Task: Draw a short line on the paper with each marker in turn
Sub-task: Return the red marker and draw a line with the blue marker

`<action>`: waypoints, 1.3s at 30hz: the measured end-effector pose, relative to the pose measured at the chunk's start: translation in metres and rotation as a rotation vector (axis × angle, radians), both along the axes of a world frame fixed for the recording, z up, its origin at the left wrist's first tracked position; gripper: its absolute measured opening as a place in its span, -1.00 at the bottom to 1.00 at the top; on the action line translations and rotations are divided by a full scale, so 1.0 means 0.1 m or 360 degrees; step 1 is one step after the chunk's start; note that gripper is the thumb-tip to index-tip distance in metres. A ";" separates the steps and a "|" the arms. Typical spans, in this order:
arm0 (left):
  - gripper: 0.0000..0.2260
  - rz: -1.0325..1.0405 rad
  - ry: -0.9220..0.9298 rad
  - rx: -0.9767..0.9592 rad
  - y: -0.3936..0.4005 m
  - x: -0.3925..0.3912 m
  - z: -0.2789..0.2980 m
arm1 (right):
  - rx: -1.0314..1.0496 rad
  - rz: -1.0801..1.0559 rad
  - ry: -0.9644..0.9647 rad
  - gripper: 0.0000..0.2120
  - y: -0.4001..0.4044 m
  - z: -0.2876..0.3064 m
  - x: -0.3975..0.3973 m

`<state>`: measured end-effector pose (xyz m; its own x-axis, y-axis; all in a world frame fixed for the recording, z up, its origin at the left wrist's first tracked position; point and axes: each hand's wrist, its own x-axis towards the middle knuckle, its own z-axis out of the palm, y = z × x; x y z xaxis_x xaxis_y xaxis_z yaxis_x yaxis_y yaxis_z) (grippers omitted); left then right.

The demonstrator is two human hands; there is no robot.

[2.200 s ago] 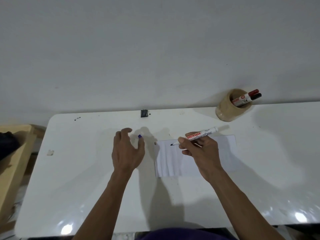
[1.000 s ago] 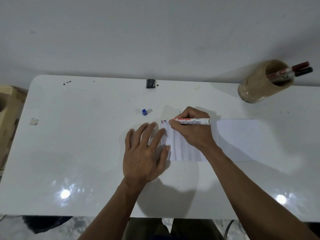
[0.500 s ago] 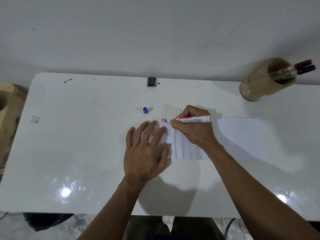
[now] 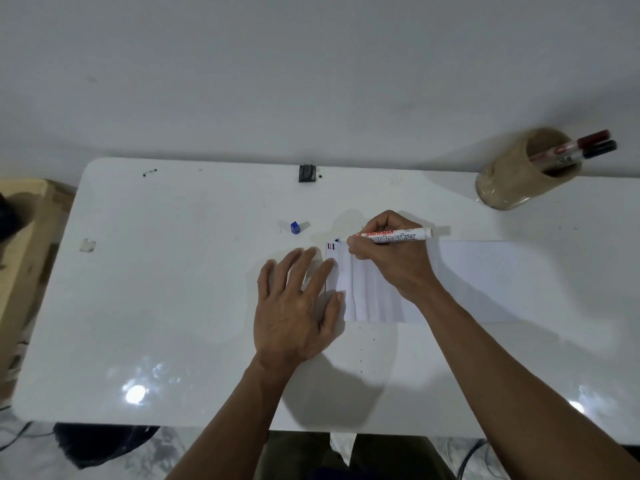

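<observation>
A creased white paper (image 4: 467, 282) lies on the white table (image 4: 173, 289). My right hand (image 4: 394, 261) grips an uncapped white board marker (image 4: 398, 235), its tip touching the paper's top left corner beside short black and red lines (image 4: 330, 246). My left hand (image 4: 298, 306) rests flat, fingers spread, pressing the paper's left edge. The marker's blue cap (image 4: 294, 227) lies on the table, left of the paper. A red marker (image 4: 588, 140) and a black marker (image 4: 595, 150) stick out of a tan cup (image 4: 509, 181) at the back right.
A small black clip (image 4: 307, 173) sits at the table's far edge against the white wall. A wooden piece of furniture (image 4: 20, 254) stands left of the table. A scrap of tape (image 4: 87, 244) sticks near the table's left side.
My left hand put the blue cap down and moved onto the paper's left edge. My right hand brought the marker tip down to the paper's top left corner, where a third dark mark appears.
</observation>
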<state>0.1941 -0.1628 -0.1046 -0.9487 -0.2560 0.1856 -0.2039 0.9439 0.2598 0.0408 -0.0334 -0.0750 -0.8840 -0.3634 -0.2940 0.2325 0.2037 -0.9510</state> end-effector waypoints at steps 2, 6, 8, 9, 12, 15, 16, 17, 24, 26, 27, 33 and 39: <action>-0.59 0.0002 0.0009 0.0058 0.01 0.00 0.05 | -0.0102 -0.0068 -0.0176 -0.78 0.00 0.12 -0.01; -0.75 0.0045 0.0069 0.0419 -0.04 0.00 0.13 | -0.0287 -0.0192 -0.0315 -0.78 0.04 0.43 0.05; -0.87 0.0202 0.0156 0.0674 -0.10 -0.01 0.24 | -0.0382 -0.0263 -0.0348 -0.80 0.08 0.58 0.10; -0.89 0.0335 0.0133 0.0783 -0.14 -0.04 0.32 | -0.0420 -0.0301 -0.0362 -0.82 0.11 0.64 0.13; -0.72 0.0611 -0.0010 0.0928 -0.29 -0.24 0.51 | -0.0488 -0.0420 -0.0387 -0.81 0.14 0.75 0.21; -0.64 0.0504 -0.0205 0.0784 -0.43 -0.52 0.64 | -0.0482 -0.0528 -0.0395 -0.75 0.16 0.75 0.28; -0.66 0.0445 -0.0309 0.0716 -0.46 -0.61 0.67 | -0.0475 -0.0545 -0.0394 -0.74 0.17 0.74 0.30; -0.67 0.0391 -0.0411 0.0641 -0.49 -0.68 0.68 | -0.0463 -0.0554 -0.0391 -0.73 0.18 0.72 0.32; -0.83 0.0334 -0.0538 0.0466 -0.53 -0.78 0.60 | -0.0357 -0.0604 -0.0315 -0.78 0.33 0.74 0.39; -0.84 0.0365 -0.0517 0.0514 -0.55 -0.74 0.58 | -0.0352 -0.0624 -0.0301 -0.81 0.35 0.75 0.41; -0.84 0.0387 -0.0512 0.0555 -0.56 -0.72 0.58 | -0.0355 -0.0627 -0.0296 -0.84 0.34 0.76 0.42; -0.94 0.0550 -0.0215 0.1148 -0.49 -0.44 0.79 | -0.0347 -0.0560 -0.0168 -0.95 0.15 0.90 0.55; -0.92 0.0572 0.0188 0.1966 -0.34 -0.09 1.15 | -0.0376 -0.0508 -0.0044 -0.90 -0.04 1.16 0.74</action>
<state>0.1849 -0.1967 0.0106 -0.7855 -0.5529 -0.2780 -0.3108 -0.0359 0.9498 0.1144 -0.0379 0.0406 -0.9564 -0.1322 -0.2605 0.2750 -0.1065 -0.9555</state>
